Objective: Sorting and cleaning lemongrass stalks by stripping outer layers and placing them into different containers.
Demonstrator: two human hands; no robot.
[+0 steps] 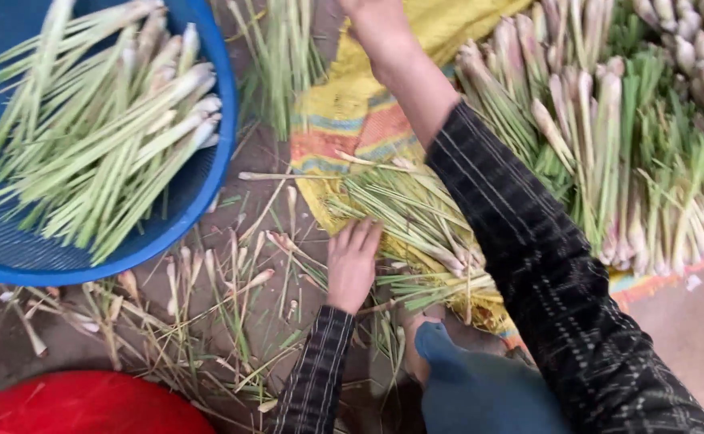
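We look down on a dirt floor [693, 337] strewn with lemongrass. Our left hand [352, 264] lies flat, fingers loose and spread, on the near edge of a small heap of cut stalks [412, 221]; it presses on them but grasps nothing. That heap lies across the near left corner of a yellow woven sack [352, 120] with orange and blue stripes.

Our right hand [374, 24] reaches to the far edge of the view, over the sack, and is cut off at the top, so we cannot tell whether it is clenched or released. Its dark checked sleeve [528, 241] crosses the middle of the scene.

To the right of the arm, a large pile [609, 145] of untrimmed lemongrass lies on the sack, pale bulbs and green leaves mixed. Far left sits a blue basket [207, 185] holding trimmed stalks [103, 128]. Between the basket and our left hand, scraps [207, 305] of husk and leaf litter the floor. At the near left corner shows the rim of a red tub [87, 406]. Our knee, in blue cloth [480, 386], is near centre, just beside the left sleeve.
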